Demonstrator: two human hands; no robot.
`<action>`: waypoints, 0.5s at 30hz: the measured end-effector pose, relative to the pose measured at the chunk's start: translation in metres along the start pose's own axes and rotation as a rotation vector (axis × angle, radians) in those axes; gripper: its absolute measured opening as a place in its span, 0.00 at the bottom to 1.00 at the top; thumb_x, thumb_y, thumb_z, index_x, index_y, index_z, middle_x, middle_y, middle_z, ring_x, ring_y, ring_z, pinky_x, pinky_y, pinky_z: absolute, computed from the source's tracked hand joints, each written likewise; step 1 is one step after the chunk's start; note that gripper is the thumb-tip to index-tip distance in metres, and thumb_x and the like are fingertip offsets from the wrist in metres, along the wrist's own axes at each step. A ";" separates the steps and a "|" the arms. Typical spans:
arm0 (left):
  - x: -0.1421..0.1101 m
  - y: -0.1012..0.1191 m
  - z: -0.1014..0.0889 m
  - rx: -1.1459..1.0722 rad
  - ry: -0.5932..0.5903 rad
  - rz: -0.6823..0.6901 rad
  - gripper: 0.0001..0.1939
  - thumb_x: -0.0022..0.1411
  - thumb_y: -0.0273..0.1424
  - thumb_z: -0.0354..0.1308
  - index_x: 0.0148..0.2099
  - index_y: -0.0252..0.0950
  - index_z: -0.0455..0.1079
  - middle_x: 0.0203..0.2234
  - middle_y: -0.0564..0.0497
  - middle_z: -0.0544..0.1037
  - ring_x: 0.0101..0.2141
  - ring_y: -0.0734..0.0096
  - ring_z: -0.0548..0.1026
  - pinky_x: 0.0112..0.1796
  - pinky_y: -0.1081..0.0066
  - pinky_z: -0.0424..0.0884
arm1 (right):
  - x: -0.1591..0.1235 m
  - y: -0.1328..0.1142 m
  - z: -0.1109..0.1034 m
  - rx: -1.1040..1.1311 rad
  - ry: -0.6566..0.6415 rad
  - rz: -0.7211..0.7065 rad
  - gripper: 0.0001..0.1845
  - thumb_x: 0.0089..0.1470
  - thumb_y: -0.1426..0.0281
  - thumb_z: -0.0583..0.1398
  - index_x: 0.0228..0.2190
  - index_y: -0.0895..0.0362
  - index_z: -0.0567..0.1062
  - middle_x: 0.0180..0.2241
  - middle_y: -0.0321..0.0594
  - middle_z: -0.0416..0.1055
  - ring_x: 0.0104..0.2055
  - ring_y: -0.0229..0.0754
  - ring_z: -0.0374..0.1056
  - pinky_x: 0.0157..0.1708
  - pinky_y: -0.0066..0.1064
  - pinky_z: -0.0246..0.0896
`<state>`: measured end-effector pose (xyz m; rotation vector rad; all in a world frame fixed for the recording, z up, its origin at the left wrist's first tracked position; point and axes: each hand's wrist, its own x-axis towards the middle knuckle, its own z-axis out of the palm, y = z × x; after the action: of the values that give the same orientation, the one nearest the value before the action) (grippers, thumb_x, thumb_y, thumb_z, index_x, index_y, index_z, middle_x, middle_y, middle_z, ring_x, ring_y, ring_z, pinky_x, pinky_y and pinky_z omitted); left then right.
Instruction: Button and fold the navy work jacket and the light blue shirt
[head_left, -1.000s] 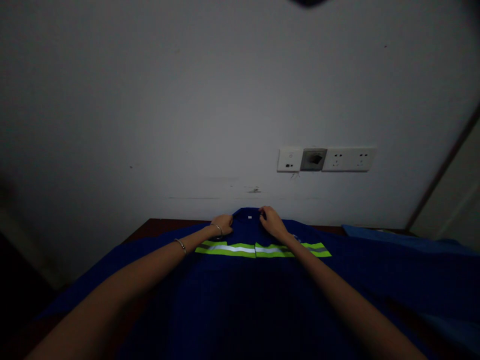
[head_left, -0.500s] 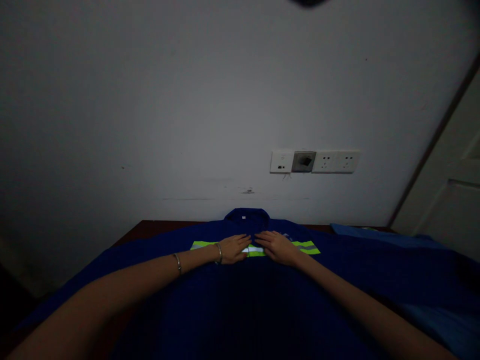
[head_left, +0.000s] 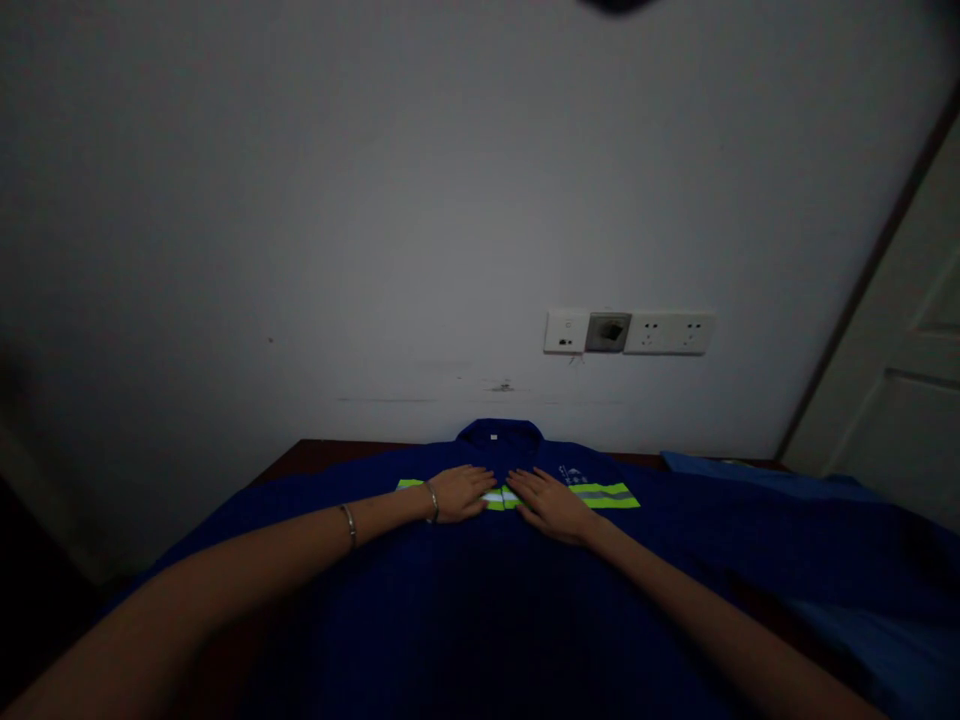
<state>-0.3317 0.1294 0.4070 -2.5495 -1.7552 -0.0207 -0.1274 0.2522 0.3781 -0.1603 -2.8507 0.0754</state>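
A dark blue work jacket (head_left: 420,580) lies spread out with its collar (head_left: 472,432) toward the wall and its sleeves out to both sides. Across its chest runs a yellow-green reflective strip (head_left: 611,496). My left hand (head_left: 459,494) rests flat on the strip left of the front centre, fingers stretched out. To the right of centre, my right hand (head_left: 551,503) also lies flat on the chest, fingers slightly apart, just below a small pale print (head_left: 574,475). Neither hand grips the cloth. The lower part of the jacket is lost in shadow.
The jacket lies on a dark reddish-brown table (head_left: 307,458) pushed against a grey wall (head_left: 420,200). Sockets and switches (head_left: 664,333) sit on the wall above. Lighter blue cloth (head_left: 757,467) lies at the right, partly under the sleeve. A pale door (head_left: 900,400) stands further right.
Both hands have stayed flat on the chest strip, with a slightly wider gap between them. More of the print beside my right hand shows. The camera view has shifted slightly.
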 end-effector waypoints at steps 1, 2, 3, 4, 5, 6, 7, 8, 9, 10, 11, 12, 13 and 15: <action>-0.010 -0.003 -0.010 -0.006 0.047 -0.008 0.22 0.62 0.34 0.44 0.57 0.32 0.58 0.55 0.41 0.62 0.55 0.63 0.60 0.54 0.63 0.53 | 0.004 -0.007 -0.003 0.007 0.035 -0.005 0.26 0.57 0.64 0.48 0.56 0.59 0.58 0.57 0.49 0.55 0.60 0.44 0.50 0.58 0.43 0.42; -0.022 -0.008 -0.021 -0.009 0.091 -0.026 0.20 0.62 0.33 0.43 0.55 0.32 0.60 0.52 0.41 0.65 0.53 0.65 0.62 0.54 0.65 0.54 | 0.009 -0.016 -0.005 0.019 0.070 -0.013 0.27 0.57 0.65 0.48 0.57 0.60 0.57 0.57 0.49 0.55 0.60 0.44 0.50 0.58 0.43 0.43; -0.036 -0.015 -0.031 -0.007 0.130 -0.055 0.18 0.62 0.32 0.43 0.53 0.33 0.62 0.50 0.42 0.67 0.51 0.66 0.63 0.53 0.67 0.56 | 0.015 -0.026 -0.007 0.035 0.099 -0.027 0.27 0.57 0.66 0.48 0.57 0.60 0.57 0.57 0.49 0.55 0.60 0.44 0.50 0.58 0.42 0.44; -0.052 -0.023 -0.041 0.000 0.161 -0.097 0.17 0.62 0.31 0.44 0.50 0.32 0.64 0.47 0.42 0.69 0.48 0.66 0.65 0.51 0.67 0.57 | 0.022 -0.037 -0.007 0.054 0.119 -0.045 0.26 0.57 0.66 0.48 0.57 0.59 0.57 0.57 0.48 0.55 0.60 0.44 0.50 0.58 0.42 0.45; -0.069 -0.032 -0.050 0.012 0.186 -0.150 0.15 0.61 0.30 0.44 0.48 0.32 0.65 0.44 0.42 0.71 0.47 0.66 0.66 0.50 0.67 0.58 | 0.031 -0.050 -0.007 0.073 0.129 -0.068 0.26 0.57 0.66 0.48 0.56 0.59 0.57 0.57 0.48 0.55 0.60 0.44 0.50 0.58 0.42 0.45; -0.089 -0.041 -0.058 0.029 0.211 -0.218 0.14 0.61 0.29 0.44 0.46 0.32 0.66 0.41 0.42 0.71 0.45 0.66 0.66 0.49 0.66 0.59 | 0.040 -0.063 -0.005 0.093 0.133 -0.091 0.26 0.57 0.66 0.49 0.56 0.59 0.57 0.57 0.48 0.55 0.59 0.44 0.50 0.58 0.42 0.45; -0.109 -0.052 -0.065 0.048 0.234 -0.300 0.13 0.60 0.29 0.45 0.44 0.32 0.67 0.40 0.43 0.72 0.44 0.65 0.66 0.49 0.66 0.60 | 0.049 -0.077 -0.002 0.114 0.130 -0.116 0.26 0.57 0.66 0.49 0.56 0.58 0.58 0.57 0.47 0.56 0.59 0.44 0.51 0.58 0.42 0.45; -0.130 -0.062 -0.069 0.065 0.256 -0.396 0.13 0.60 0.28 0.45 0.43 0.32 0.67 0.39 0.43 0.72 0.44 0.65 0.66 0.48 0.66 0.60 | 0.059 -0.092 0.001 0.136 0.124 -0.142 0.25 0.57 0.66 0.49 0.56 0.58 0.58 0.57 0.47 0.56 0.59 0.43 0.51 0.58 0.42 0.45; -0.153 -0.072 -0.072 0.079 0.274 -0.508 0.12 0.59 0.27 0.46 0.42 0.31 0.68 0.38 0.43 0.72 0.44 0.65 0.66 0.48 0.66 0.60 | 0.069 -0.106 0.006 0.158 0.118 -0.168 0.25 0.57 0.65 0.49 0.56 0.57 0.58 0.57 0.46 0.56 0.59 0.43 0.51 0.58 0.41 0.45; -0.176 -0.080 -0.074 0.086 0.289 -0.633 0.12 0.58 0.27 0.46 0.41 0.31 0.68 0.38 0.43 0.72 0.44 0.65 0.66 0.48 0.66 0.60 | 0.079 -0.121 0.012 0.180 0.112 -0.190 0.25 0.57 0.65 0.49 0.56 0.57 0.59 0.57 0.46 0.56 0.59 0.43 0.52 0.58 0.41 0.45; -0.199 -0.088 -0.075 0.079 0.299 -0.764 0.11 0.58 0.27 0.47 0.41 0.31 0.68 0.39 0.43 0.72 0.44 0.64 0.66 0.48 0.67 0.59 | 0.088 -0.135 0.018 0.200 0.107 -0.209 0.25 0.57 0.65 0.48 0.56 0.57 0.59 0.57 0.46 0.56 0.59 0.44 0.52 0.58 0.41 0.45; -0.223 -0.093 -0.076 0.044 0.309 -0.906 0.11 0.57 0.27 0.48 0.40 0.31 0.69 0.40 0.43 0.72 0.45 0.64 0.66 0.48 0.68 0.59 | 0.097 -0.148 0.025 0.217 0.100 -0.226 0.25 0.57 0.64 0.48 0.55 0.57 0.59 0.57 0.46 0.56 0.59 0.44 0.52 0.58 0.41 0.45; -0.247 -0.097 -0.076 -0.012 0.318 -1.048 0.10 0.56 0.27 0.50 0.40 0.31 0.69 0.41 0.43 0.72 0.46 0.64 0.66 0.48 0.69 0.59 | 0.105 -0.160 0.032 0.231 0.091 -0.239 0.25 0.57 0.63 0.48 0.55 0.57 0.60 0.57 0.46 0.55 0.59 0.44 0.51 0.58 0.41 0.45; -0.292 -0.097 -0.077 -0.146 0.334 -1.290 0.08 0.55 0.26 0.52 0.38 0.32 0.69 0.40 0.44 0.73 0.47 0.63 0.67 0.46 0.72 0.60 | 0.117 -0.182 0.047 0.250 0.059 -0.256 0.26 0.58 0.61 0.47 0.55 0.58 0.60 0.58 0.47 0.54 0.60 0.46 0.50 0.58 0.42 0.45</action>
<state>-0.5257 -0.1124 0.4758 -0.9363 -2.8463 -0.5640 -0.2708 0.0832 0.3778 0.2484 -2.7459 0.3634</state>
